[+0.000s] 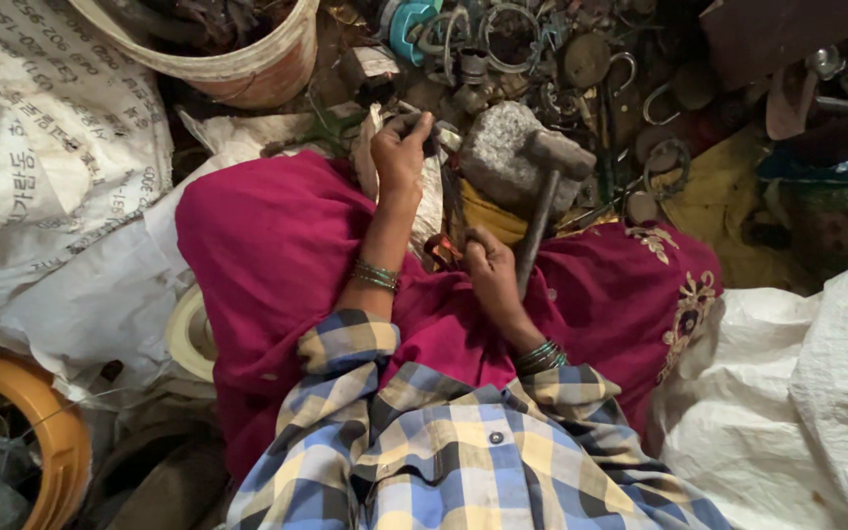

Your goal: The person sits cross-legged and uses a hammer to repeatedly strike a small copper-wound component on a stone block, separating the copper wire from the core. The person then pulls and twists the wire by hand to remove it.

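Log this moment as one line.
left hand: grips small dark metal piece | right hand: holds hammer handle | hammer head on grey stone block

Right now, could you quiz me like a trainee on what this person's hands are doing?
1. True or false: the right hand grips a hammer by its handle.
2. What does the hammer's head rest on?
3. The left hand holds: A) a small dark piece, B) a cup, C) nothing.

Key: 1. True. 2. A grey stone block. 3. A, a small dark piece; its kind is unclear.
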